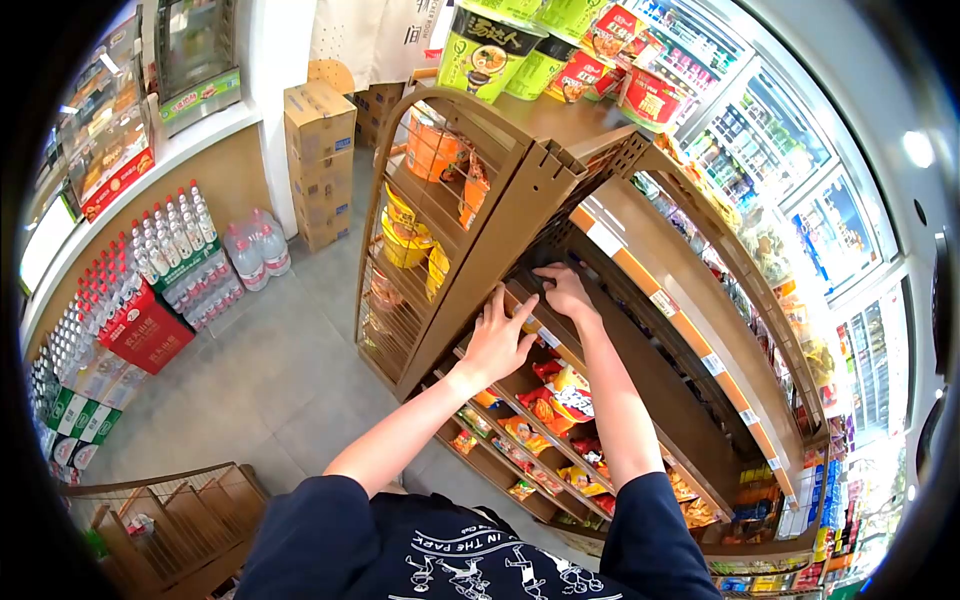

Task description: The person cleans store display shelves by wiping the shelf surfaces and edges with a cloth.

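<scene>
My left hand (500,338) is spread over the front rail of a brown shelf (655,415), its fingertips on the edge near the shelf's end. Just to its right, my right hand (566,290) reaches over the same shelf close to the end panel. Its index finger points left and the thumb sits apart below it; the other fingers are partly hidden. Neither hand shows anything held. A price strip (545,335) runs along the rail by my left fingers. Beneath my hands, bagged snacks (565,395) fill the lower shelves.
An upper shelf with an orange price strip (665,303) overhangs on the right. Green noodle cups (487,50) and red cups (652,98) stand on top. A wire end rack (420,210) holds more cups. Cartons (320,165) and bottled water (258,250) stand left.
</scene>
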`<move>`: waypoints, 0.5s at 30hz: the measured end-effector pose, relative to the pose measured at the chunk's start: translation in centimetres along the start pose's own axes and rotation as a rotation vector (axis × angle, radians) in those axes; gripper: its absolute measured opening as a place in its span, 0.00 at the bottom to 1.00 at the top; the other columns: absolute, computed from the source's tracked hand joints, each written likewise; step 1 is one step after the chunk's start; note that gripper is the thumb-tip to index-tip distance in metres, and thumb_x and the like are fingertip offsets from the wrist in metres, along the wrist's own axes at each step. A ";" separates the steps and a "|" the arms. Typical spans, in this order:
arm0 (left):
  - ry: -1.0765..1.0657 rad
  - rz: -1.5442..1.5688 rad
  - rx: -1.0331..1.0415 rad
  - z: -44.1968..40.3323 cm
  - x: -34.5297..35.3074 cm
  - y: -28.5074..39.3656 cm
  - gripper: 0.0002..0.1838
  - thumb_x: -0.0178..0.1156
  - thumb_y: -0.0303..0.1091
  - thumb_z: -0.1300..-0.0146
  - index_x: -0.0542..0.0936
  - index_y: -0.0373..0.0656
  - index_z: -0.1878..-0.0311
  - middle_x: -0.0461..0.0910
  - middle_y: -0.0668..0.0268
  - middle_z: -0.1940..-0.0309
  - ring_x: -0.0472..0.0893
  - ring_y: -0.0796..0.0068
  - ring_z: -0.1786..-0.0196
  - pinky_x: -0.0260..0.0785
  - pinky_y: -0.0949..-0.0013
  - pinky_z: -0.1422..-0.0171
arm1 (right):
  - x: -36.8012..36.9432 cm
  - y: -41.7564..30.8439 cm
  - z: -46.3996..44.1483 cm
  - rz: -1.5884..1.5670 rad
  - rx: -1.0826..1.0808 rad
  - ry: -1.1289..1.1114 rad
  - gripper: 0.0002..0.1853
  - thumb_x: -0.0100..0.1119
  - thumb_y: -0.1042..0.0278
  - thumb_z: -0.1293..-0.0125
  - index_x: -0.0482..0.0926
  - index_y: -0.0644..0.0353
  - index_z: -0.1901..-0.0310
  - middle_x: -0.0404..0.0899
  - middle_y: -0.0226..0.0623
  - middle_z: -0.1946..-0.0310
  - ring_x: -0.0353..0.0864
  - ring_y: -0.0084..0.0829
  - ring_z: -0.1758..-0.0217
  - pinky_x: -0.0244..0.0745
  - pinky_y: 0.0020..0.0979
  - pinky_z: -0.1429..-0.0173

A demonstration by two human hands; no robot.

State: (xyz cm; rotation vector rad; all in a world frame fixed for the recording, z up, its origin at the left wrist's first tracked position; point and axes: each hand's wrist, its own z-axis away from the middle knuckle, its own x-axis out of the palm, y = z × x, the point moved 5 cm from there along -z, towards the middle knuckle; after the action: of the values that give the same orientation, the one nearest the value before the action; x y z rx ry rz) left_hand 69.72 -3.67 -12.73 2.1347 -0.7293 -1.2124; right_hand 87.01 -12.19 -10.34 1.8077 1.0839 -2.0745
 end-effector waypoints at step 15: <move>0.061 0.079 0.001 -0.6 0.4 -1.2 0.29 0.61 0.41 0.34 0.69 0.57 0.30 0.55 0.32 0.30 0.63 0.29 0.31 0.63 0.46 0.28 | 0.2 -3.0 0.9 -0.285 -0.142 -0.318 0.33 0.47 0.86 0.46 0.79 0.51 0.37 0.79 0.45 0.40 0.77 0.39 0.39 0.70 0.31 0.36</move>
State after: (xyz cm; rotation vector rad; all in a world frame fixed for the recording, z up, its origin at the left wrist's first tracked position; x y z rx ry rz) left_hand 70.64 -2.98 -13.50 2.1137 -0.7804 -1.1004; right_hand 84.54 -10.52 -9.29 1.2634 1.4155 -2.2703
